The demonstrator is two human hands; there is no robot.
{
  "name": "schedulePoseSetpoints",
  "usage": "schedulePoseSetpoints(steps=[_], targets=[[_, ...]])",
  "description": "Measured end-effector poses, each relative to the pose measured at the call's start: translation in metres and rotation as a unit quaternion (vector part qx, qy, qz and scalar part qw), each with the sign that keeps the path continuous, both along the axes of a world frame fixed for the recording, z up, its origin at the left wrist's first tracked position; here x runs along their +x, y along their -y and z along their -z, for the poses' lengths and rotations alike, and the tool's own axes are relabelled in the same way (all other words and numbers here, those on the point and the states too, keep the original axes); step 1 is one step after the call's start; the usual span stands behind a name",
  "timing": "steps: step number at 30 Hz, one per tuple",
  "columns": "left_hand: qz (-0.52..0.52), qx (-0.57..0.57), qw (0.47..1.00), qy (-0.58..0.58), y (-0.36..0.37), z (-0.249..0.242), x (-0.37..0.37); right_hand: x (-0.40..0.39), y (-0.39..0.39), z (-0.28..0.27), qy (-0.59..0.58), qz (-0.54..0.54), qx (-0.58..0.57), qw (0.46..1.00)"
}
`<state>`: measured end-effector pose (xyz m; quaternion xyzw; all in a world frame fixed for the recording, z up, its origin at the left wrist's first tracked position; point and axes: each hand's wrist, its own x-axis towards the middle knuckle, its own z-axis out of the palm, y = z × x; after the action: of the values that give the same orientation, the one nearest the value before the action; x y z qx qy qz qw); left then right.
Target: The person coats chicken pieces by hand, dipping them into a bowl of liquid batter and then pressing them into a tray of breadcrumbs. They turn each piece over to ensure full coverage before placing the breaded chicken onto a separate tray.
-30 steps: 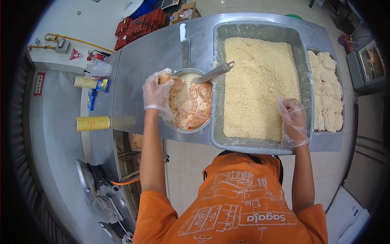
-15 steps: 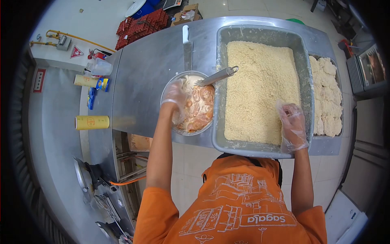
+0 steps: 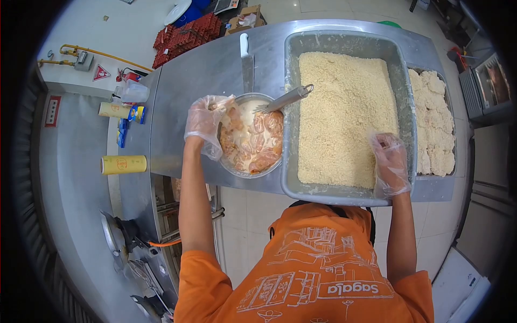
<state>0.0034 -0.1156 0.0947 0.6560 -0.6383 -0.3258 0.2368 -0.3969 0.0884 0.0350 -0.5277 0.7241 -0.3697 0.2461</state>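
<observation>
Right hand [image 3: 390, 164] curled over near-right crumbs [image 3: 344, 118]; contents indeterminable. Beyond, left hand [image 3: 207, 121] apparently pinching meat piece [image 3: 233, 116] at left rim of bowl [image 3: 252, 175]. Step judged: lifting it from batter [image 3: 249, 109]; next move calls for firm grip, drip control.

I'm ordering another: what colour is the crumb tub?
Grey; the crumb tub shows best in the head view.

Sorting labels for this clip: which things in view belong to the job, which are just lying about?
Likely job:
round metal bowl
raw pink meat pieces
grey rectangular tub
yellowish crumbs
metal whisk
pale crumb-coated pieces

Likely lying about:
white-handled steel knife
yellow cylindrical roll
bumpy red stack
</observation>
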Motion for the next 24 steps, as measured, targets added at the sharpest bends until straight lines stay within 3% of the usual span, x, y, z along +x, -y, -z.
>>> schedulePoseSetpoints(steps=[2, 5, 8, 11, 14, 16, 18, 20, 22, 24], targets=[[-0.028, -0.004, 0.998, -0.059, -0.016, -0.006, -0.02, 0.001, 0.0, 0.0, 0.001, 0.001, 0.003, 1.0], [0.063, -0.018, 0.988, 0.141, -0.02, 0.032, -0.021, 0.0, -0.001, 0.002, -0.003, 0.001, -0.001, 1.0], [0.147, -0.042, 0.965, 0.215, -0.025, 0.084, -0.005, 0.0, -0.003, 0.004, -0.009, -0.005, 0.008, 1.0], [0.194, -0.008, 0.952, 0.237, -0.024, 0.093, -0.001, -0.002, -0.005, 0.008, 0.006, 0.001, 0.02, 1.0], [0.294, -0.017, 0.88, 0.373, -0.005, 0.118, 0.005, -0.002, -0.004, 0.01, 0.001, -0.002, 0.015, 1.0], [0.382, 0.026, 0.829, 0.408, 0.005, 0.092, -0.007, -0.003, -0.005, 0.01, -0.02, -0.01, 0.002, 1.0], [0.365, 0.052, 0.862, 0.349, 0.008, 0.085, -0.003, -0.002, -0.006, 0.006, -0.023, -0.015, 0.004, 1.0], [0.237, 0.059, 0.951, 0.187, 0.018, 0.098, 0.031, -0.002, -0.004, 0.003, -0.02, -0.017, 0.011, 1.0], [0.288, -0.047, 0.921, 0.256, 0.021, 0.077, 0.029, -0.003, -0.005, 0.002, -0.013, -0.011, 0.029, 0.999], [0.077, 0.015, 0.98, 0.185, -0.001, 0.064, 0.008, -0.002, -0.006, 0.003, 0.003, -0.006, 0.019, 1.0]])
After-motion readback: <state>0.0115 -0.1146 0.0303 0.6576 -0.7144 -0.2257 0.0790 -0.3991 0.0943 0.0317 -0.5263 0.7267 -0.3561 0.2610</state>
